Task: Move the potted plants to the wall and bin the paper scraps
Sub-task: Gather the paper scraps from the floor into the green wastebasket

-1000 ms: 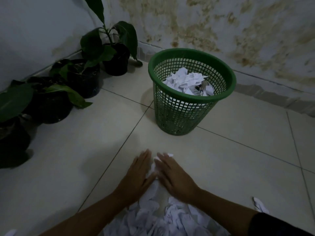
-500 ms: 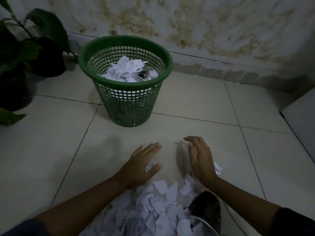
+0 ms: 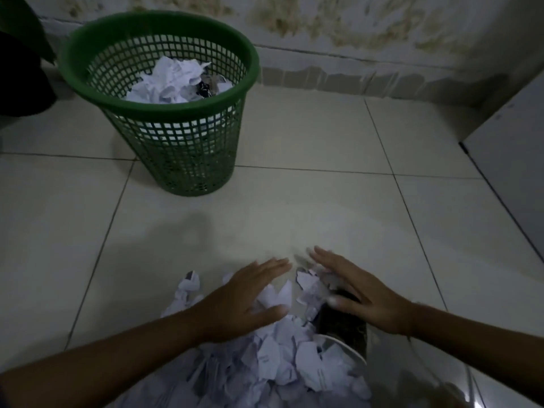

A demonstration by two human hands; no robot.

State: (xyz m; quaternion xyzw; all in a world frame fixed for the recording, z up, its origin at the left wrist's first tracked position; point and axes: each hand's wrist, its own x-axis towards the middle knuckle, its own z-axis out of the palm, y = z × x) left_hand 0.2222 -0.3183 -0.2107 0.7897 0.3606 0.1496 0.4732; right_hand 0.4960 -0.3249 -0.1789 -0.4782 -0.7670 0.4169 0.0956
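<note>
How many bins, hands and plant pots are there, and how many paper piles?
Green mesh bin: 1
Hands: 2, the left hand and the right hand
Black plant pot: 1, cut off at the picture's edge
Paper scrap piles: 2, one on the floor, one in the bin
Total: 6

I have one view only, from the head, looking forward and steeply down, close over my left hand (image 3: 244, 301) and right hand (image 3: 362, 295). The bin (image 3: 164, 92) lies beyond the left hand, the wall (image 3: 382, 33) farther ahead.
</note>
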